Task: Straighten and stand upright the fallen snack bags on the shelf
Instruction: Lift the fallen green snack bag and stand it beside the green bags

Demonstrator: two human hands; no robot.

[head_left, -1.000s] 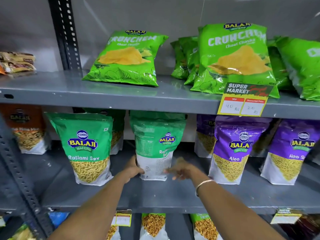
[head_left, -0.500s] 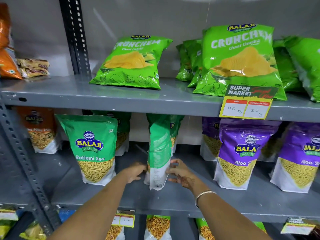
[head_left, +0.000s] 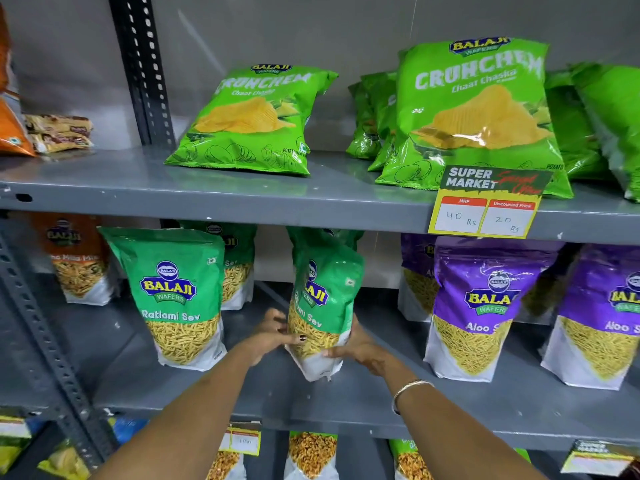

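A green Ratlami Sev pouch (head_left: pixel 323 292) stands on the middle shelf (head_left: pixel 346 407), its printed front turned partly toward me and its base near the shelf's front. My left hand (head_left: pixel 272 336) grips its lower left side and my right hand (head_left: pixel 360 348) holds its lower right corner. Another green Ratlami Sev pouch (head_left: pixel 176 296) stands upright to the left. Purple Aloo Sev pouches (head_left: pixel 485 306) stand upright to the right. On the upper shelf, a green Crunchem chips bag (head_left: pixel 256 119) leans backward, and a second Crunchem bag (head_left: pixel 478 109) leans against others behind it.
A yellow price tag (head_left: pixel 485 209) hangs on the upper shelf's front edge. A perforated black upright (head_left: pixel 145 71) divides the upper shelf; orange and brown packets (head_left: pixel 55 133) lie left of it. An orange pouch (head_left: pixel 76 261) stands at the far left of the middle shelf. More pouches fill the shelf below.
Both hands turned the middle green pouch: a second ago its back label faced me, then its edge, and now its printed front shows. The view has shifted closer and slightly left.
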